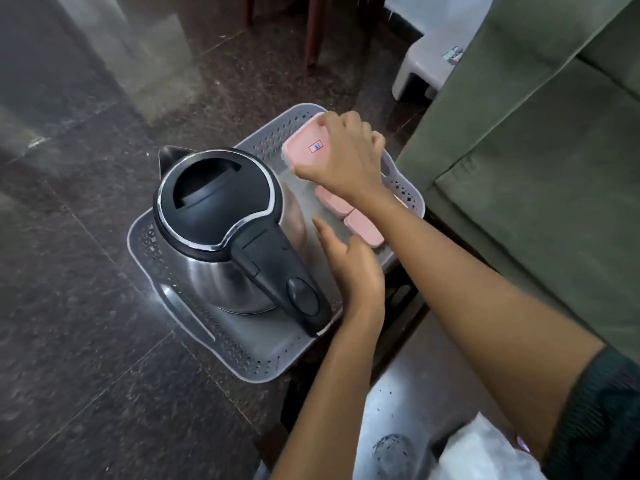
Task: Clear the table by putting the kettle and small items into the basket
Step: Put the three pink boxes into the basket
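A steel kettle (221,233) with a black lid and handle stands upright in the near half of a grey perforated basket (194,327) on the dark floor. My right hand (343,157) grips a pink lidded box (304,147) with a small sticker, held over the basket's far end. Two smaller pink boxes (353,216) lie on the basket floor below that hand. My left hand (349,261) hovers with straight fingers beside the kettle's handle, holding nothing.
A green sofa (540,161) runs along the right, close to the basket. A white plastic stool (426,67) stands behind it. A glass-topped table (408,417) with a white bag (485,455) is at the bottom right. Wooden chair legs (311,29) stand at the back.
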The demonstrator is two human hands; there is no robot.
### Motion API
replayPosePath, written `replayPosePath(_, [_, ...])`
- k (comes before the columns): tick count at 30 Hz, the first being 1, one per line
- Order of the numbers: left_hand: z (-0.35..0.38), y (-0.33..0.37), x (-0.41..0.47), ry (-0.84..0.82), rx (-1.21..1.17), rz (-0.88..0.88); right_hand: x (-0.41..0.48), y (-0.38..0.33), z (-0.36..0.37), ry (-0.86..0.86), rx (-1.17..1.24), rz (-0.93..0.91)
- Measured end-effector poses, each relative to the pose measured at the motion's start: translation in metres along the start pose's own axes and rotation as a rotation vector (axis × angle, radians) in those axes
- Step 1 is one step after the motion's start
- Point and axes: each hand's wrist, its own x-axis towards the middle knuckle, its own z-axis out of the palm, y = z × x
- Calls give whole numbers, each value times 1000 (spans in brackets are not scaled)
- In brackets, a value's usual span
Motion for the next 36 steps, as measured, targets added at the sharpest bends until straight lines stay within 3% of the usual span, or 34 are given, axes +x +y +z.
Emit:
replayPosePath(4, [2,-8,21,119,-187,-20,12,-2,21,-32,-166,-86])
replayPosePath(10, [10,-5,24,80,-421,-103,6,9,24,-40,-300,-88])
replayPosePath(19, [15,-13,30,75,-486,-13,-7,8,25,-9,-362,-41])
replayPosePath(22, [15,-13,34,76,-419,-31,-17,11,2,20,-245,71])
replayPosePath(29, [19,-12,37,46,-379,-49,-112,53,-43,316,273,311])
replayPosePath(36, [19,-7,30,39,-336,-43,-141,83,-36,346,376,343])
